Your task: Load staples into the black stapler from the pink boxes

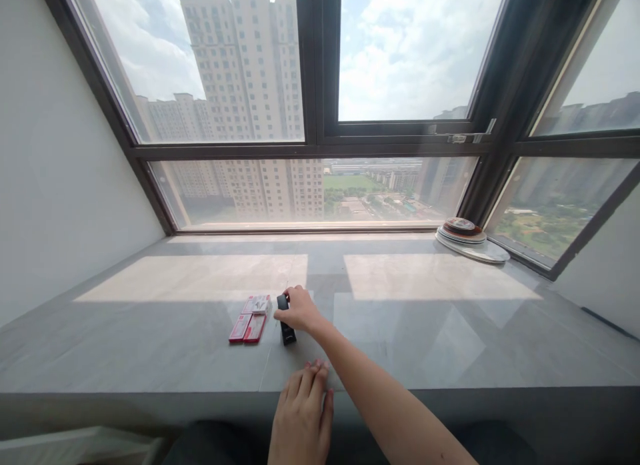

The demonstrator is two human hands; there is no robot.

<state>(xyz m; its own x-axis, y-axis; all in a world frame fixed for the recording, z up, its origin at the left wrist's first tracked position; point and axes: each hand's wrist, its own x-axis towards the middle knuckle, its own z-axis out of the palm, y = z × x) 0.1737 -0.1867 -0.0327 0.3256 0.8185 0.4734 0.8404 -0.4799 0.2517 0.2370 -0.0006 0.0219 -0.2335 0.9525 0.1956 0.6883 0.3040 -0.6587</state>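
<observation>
My right hand (pixel 300 308) reaches in from the lower right, with thumb and fingers closed around a narrow black stapler-like object (pixel 288 333). That object rests on the pale stone sill with its long side running front to back; part of it is hidden by my fingers, and its exact kind is hard to make out. Just left of it, and apart from it, several small red and white boxes (pixel 249 320) lie close together, a whiter one (pixel 261 305) at the back. My left hand (pixel 303 408) lies palm down at the sill's front edge, fingers stretched out, holding nothing.
The sill (pixel 150 358) runs wall to wall under a dark-framed window (pixel 315 148). In the far right corner sits a stack of round, flat pieces (pixel 465 237). Below the front edge at left is a pale slab-like surface (pixel 75 445).
</observation>
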